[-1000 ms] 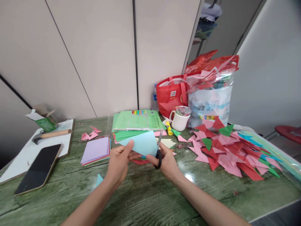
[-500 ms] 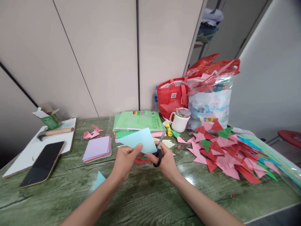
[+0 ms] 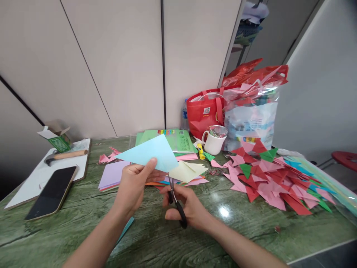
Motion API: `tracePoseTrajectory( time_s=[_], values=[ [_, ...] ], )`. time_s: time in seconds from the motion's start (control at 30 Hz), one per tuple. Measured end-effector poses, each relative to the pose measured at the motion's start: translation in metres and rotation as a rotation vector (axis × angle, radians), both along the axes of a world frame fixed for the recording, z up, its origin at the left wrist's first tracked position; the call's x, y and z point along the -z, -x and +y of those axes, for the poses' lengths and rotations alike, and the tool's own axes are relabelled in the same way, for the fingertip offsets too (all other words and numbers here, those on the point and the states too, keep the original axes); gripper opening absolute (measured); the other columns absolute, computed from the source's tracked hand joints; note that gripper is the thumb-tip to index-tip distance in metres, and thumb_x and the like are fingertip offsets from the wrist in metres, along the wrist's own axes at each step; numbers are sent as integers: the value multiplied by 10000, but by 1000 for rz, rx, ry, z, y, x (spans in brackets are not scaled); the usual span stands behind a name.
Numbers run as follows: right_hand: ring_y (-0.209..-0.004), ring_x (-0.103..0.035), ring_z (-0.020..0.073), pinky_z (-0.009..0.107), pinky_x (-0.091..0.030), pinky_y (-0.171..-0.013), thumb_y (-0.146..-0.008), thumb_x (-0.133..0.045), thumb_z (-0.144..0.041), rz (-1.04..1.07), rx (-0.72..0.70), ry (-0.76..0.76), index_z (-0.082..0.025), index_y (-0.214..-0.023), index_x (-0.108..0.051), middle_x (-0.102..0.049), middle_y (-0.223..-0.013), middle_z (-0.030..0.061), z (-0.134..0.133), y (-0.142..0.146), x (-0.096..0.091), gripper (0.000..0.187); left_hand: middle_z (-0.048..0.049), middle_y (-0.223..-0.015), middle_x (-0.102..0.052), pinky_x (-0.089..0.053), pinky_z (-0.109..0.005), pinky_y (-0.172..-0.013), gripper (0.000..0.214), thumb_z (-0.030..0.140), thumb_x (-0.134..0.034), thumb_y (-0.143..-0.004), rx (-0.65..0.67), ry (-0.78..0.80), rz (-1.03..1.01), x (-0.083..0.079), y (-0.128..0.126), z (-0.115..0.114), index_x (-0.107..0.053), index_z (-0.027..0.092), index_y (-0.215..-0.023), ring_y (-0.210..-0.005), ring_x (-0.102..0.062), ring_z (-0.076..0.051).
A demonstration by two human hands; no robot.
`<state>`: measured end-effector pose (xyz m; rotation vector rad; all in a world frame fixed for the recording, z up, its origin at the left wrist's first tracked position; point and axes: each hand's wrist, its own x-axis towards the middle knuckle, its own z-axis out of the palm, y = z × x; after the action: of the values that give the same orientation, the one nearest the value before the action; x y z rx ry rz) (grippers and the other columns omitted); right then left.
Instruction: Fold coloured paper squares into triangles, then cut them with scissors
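A light blue sheet of folded paper [image 3: 152, 150] is pinched in my left hand [image 3: 136, 178], thumb on top, its long point aimed left. My right hand [image 3: 186, 206] grips black-handled scissors [image 3: 178, 210], whose blades point up at the lower right corner of the sheet. I cannot tell whether the blades touch the paper. Beneath and behind lie cream paper pieces [image 3: 192, 170] and other coloured scraps. A blue paper piece [image 3: 124, 231] rests on the table, partly behind my left forearm. Left of my left hand sits a stack of lilac and other squares [image 3: 111, 176], partly covered.
On the left are a black phone [image 3: 52, 191], a hammer [image 3: 67, 156] and a small green box [image 3: 60, 141]. Behind stand a white mug [image 3: 214, 143], a glue stick [image 3: 200, 151] and a red bag [image 3: 205, 115]. A pile of folded paper [image 3: 270, 178] spreads at right.
The scissors have swung from lying tucked in my right hand to pointing at the paper. My left hand has moved left and turned the sheet; my right hand has come lower.
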<state>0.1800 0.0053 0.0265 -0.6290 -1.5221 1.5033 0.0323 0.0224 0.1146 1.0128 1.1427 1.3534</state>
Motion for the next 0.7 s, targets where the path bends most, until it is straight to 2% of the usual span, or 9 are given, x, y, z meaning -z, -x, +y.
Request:
tracePoseTrajectory(
  time_s=[0.2, 0.4, 0.57, 0.7],
  values=[
    [-608, -522, 123, 256, -401, -598, -632, -796, -462, 32, -48, 129, -194, -968, -559, -581, -712, -23, 0, 3, 5, 490, -87, -581, -695, -536, -283, -463, 366, 475, -767, -595, -20, -33, 122, 6, 3, 0, -661, 136, -505, -435, -631, -198],
    [-594, -508, 120, 258, -394, -589, -620, -793, -490, 29, -53, 155, -194, -958, -549, -576, -704, -23, 0, 0, -1, 511, -63, -537, -686, -536, -256, -493, 320, 417, -694, -697, -19, -116, 352, 15, -2, -1, -694, 159, -508, -508, -668, -211],
    [-574, -468, 104, 237, -373, -555, -639, -780, -490, 45, -45, 149, -187, -929, -539, -547, -689, -31, 2, -2, -5, 484, -56, -545, -687, -546, -260, -493, 294, 395, -689, -703, 45, -103, 283, 19, -6, 0, -712, 164, -521, -496, -665, -205],
    [-581, -465, 105, 241, -372, -563, -627, -789, -483, 25, -50, 159, -182, -938, -541, -550, -704, -26, 3, -3, -5, 499, -49, -511, -665, -550, -266, -478, 293, 389, -706, -687, 44, -81, 246, 19, -6, 0, -704, 162, -502, -476, -660, -207]
  ],
)
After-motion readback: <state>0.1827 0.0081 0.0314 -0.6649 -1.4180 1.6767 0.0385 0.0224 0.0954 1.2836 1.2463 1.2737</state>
